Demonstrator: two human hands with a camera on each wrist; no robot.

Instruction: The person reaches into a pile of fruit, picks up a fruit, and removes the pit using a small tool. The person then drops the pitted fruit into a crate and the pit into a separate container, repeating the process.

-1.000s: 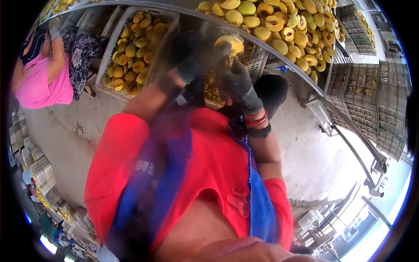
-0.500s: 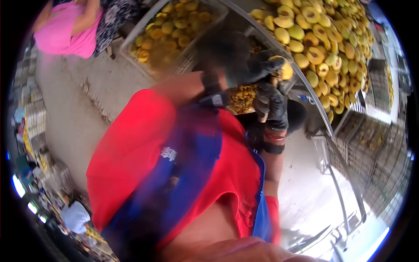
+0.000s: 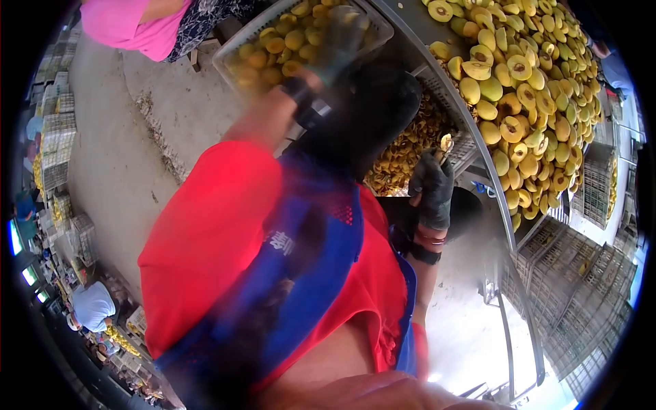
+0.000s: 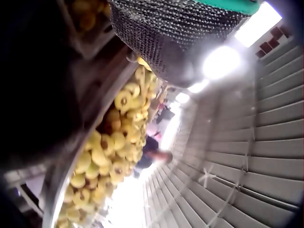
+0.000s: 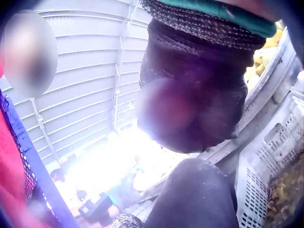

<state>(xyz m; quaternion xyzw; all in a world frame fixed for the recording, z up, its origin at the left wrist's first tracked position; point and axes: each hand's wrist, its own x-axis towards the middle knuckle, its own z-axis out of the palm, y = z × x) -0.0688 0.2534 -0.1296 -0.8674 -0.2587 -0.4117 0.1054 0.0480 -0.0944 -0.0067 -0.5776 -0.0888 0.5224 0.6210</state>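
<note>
My left hand, in a dark glove with a teal cuff, is a blur over a white crate of yellow peach halves. Its fingers are too smeared to read. In the left wrist view the glove hides the fingertips. Lower right, my gloved right hand curls around a thin tool, with a small pale-yellow piece at the tip. That hand is above dark legs, beside a crate of brown-yellow scraps. The right wrist view shows only the glove.
A metal-edged table heaped with peach halves runs along the right. Stacked crates stand beyond it. A person in pink sits at upper left, past the fruit crate. Bare concrete floor lies to the left.
Both hands were together at a yellow peach half; now they are apart. The left hand has swung away to the fruit crate, while the right keeps the tool. The head view has turned.
</note>
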